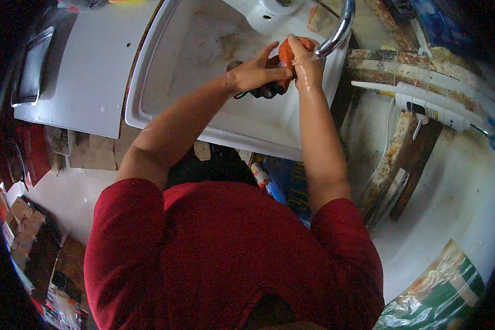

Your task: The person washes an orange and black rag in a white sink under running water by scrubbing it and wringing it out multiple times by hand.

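Note:
Over a white ceramic sink (251, 128), both hands are around an orange thing (286, 51) with dark parts, perhaps a wet cloth or sponge; its exact kind cannot be told. My right hand (309, 68) grips its upper right side, just below the mouth of a chrome faucet spout (334, 37), and water runs over the wrist. My left hand (258, 72) holds the left side with its thumb and fingers spread around it. Under the hands lies a black, lumpy item (268, 90), partly hidden by them. Another dark rounded piece shows behind the left wrist.
Left of the sink is a grey countertop (90, 74) with a metal tray (35, 68). To the right, a white handheld appliance (433, 103) rests by worn wooden boards (396, 152) over a white tub (445, 198). A small bottle (259, 173) stands below the sink's front edge.

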The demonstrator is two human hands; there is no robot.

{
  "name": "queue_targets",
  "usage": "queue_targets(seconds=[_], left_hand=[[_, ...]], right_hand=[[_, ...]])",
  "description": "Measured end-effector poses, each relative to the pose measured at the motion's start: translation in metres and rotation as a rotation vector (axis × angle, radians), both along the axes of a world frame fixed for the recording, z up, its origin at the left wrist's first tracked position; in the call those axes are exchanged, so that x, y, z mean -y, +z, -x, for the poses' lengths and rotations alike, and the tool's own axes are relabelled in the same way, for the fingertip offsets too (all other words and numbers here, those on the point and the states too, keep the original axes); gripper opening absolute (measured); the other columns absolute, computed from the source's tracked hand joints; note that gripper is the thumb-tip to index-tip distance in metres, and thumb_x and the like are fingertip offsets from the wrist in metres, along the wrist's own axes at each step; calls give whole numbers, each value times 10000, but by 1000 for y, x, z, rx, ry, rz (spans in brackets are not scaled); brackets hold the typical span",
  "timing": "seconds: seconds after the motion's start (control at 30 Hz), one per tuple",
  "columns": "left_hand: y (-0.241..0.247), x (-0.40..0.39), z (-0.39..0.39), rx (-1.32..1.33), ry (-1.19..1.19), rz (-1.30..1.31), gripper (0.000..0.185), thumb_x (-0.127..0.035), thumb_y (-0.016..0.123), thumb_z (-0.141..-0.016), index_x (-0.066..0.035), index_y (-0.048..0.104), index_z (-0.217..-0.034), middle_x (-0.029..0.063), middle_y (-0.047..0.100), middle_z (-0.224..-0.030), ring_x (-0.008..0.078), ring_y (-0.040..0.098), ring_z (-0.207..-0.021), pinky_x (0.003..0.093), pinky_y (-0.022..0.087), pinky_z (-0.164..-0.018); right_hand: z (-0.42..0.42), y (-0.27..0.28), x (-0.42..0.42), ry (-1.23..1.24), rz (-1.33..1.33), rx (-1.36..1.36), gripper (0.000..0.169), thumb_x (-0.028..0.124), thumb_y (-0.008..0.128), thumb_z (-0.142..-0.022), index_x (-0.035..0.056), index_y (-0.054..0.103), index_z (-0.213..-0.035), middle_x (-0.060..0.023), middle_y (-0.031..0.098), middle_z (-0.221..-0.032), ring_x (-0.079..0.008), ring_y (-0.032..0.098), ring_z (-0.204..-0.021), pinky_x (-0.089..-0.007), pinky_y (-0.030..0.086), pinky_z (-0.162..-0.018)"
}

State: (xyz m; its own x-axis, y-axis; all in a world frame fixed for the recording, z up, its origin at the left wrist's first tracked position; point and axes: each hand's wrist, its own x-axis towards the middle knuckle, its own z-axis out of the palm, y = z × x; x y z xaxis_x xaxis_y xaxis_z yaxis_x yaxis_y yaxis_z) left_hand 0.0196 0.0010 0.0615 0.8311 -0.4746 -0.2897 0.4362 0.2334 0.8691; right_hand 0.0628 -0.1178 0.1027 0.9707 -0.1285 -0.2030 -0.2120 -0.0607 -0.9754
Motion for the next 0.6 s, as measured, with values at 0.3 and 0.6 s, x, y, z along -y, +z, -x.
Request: queue_targets(seconds=[0.3, 0.6], left_hand=[[6, -23, 9, -215, -173, 358, 514, -377, 611, -750, -20, 472, -1093, 122, 578, -930, 143, 581, -734, 257, 477, -545], [19, 19, 53, -625, -8, 1390, 571, -468, 487, -780, -94, 419, -1206, 226, 522, -1008, 209, 508, -632, 252, 436, -508]], right_hand=[[2, -1, 35, 68, -418, -235, 475, 343, 568, -815, 47, 440, -1165, -75, 554, -1023, -205, 513, -934, -356, 398, -821], [27, -8, 7, 393, -1150, -209, 755, 616, 484, -759, 77, 345, -1269, -181, 480, -1183, -339, 526, -1010, -452, 464, -825]])
